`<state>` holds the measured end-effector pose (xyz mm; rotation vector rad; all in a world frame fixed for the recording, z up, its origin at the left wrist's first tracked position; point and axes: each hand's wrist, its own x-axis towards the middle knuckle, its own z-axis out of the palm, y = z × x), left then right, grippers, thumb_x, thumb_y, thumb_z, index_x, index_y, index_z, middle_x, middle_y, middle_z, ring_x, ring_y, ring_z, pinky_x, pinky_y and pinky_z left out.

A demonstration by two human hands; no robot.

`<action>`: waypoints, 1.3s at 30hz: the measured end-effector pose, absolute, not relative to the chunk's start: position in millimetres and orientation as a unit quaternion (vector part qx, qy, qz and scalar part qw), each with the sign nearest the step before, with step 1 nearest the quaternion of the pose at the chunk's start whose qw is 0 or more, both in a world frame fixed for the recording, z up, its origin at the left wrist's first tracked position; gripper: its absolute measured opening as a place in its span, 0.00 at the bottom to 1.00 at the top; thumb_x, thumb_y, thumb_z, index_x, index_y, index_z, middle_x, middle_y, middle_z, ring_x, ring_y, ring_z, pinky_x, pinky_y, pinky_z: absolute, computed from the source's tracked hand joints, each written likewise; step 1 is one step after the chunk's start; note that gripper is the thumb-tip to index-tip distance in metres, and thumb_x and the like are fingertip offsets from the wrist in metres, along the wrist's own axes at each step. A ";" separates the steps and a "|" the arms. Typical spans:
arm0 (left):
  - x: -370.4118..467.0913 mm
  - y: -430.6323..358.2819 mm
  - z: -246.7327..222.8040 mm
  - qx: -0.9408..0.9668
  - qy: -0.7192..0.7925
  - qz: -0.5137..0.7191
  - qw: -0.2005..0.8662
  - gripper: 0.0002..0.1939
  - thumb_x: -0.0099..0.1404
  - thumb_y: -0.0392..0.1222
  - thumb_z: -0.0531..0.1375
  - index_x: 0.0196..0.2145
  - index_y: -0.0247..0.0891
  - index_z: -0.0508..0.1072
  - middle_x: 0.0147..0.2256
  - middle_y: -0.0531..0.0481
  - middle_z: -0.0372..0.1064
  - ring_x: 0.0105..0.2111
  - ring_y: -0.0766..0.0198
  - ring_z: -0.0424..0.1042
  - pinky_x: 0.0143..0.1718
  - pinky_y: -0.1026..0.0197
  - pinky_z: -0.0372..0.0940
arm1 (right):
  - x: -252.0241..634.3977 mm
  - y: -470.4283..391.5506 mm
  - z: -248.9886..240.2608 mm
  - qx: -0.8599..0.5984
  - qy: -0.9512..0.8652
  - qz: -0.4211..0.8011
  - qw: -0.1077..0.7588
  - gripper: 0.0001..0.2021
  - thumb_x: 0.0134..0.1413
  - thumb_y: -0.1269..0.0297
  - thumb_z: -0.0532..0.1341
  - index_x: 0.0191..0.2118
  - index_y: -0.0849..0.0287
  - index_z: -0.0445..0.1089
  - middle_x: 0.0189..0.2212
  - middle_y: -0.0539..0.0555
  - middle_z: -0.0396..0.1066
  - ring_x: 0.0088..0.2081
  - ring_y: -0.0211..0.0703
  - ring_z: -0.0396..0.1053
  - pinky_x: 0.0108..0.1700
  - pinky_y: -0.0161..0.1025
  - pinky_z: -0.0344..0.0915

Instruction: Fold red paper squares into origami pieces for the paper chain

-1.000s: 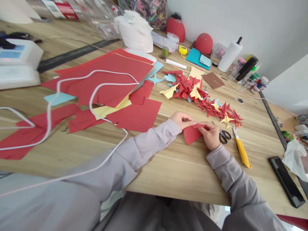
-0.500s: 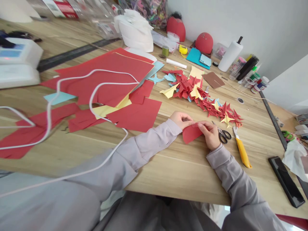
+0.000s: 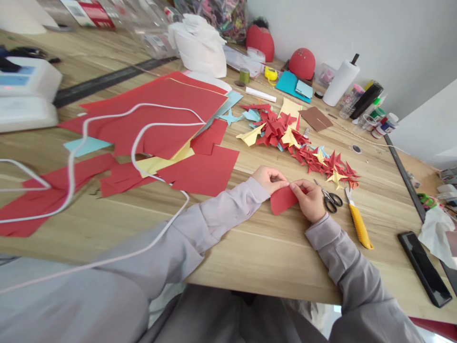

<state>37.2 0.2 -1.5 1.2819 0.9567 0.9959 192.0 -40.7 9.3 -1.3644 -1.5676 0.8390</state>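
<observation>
The small red paper (image 3: 283,200) is between the hands, left of the scissors (image 3: 333,202) — left hand (image 3: 268,181) and right hand (image 3: 310,199) both pinch its upper edge, fingertips closed on it and nearly meeting. The yellow-handled knife (image 3: 360,224) lies right of the scissors.

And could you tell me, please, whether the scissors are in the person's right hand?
No, the scissors lie on the table beside the right hand, whose fingers pinch red paper.
</observation>
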 end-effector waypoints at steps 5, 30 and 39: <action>36.7 -0.9 0.2 0.541 0.425 0.439 0.579 0.09 0.43 0.40 0.67 0.21 0.32 0.74 0.18 0.50 0.70 0.18 0.68 0.66 0.21 0.66 0.60 | 192.8 -38.1 6.8 -0.566 -0.598 0.331 0.461 0.12 0.44 0.56 0.65 0.23 0.60 0.70 0.20 0.50 0.70 0.23 0.36 0.64 0.27 0.34 0.61; 36.2 6.8 -1.4 0.502 0.412 0.480 0.590 0.12 0.41 0.42 0.68 0.23 0.33 0.73 0.21 0.51 0.71 0.21 0.69 0.67 0.25 0.65 0.63 | 198.5 -36.4 1.9 -0.534 -0.524 0.378 0.546 0.18 0.45 0.53 0.64 0.17 0.58 0.61 0.13 0.44 0.56 0.18 0.31 0.52 0.22 0.33 0.52; 39.4 7.2 -10.0 0.520 0.397 0.446 0.610 0.14 0.39 0.37 0.69 0.27 0.31 0.74 0.20 0.51 0.72 0.21 0.68 0.69 0.25 0.66 0.63 | 193.8 -39.3 8.3 -0.517 -0.600 0.413 0.449 0.12 0.42 0.53 0.65 0.27 0.58 0.71 0.24 0.51 0.72 0.27 0.39 0.67 0.31 0.36 0.64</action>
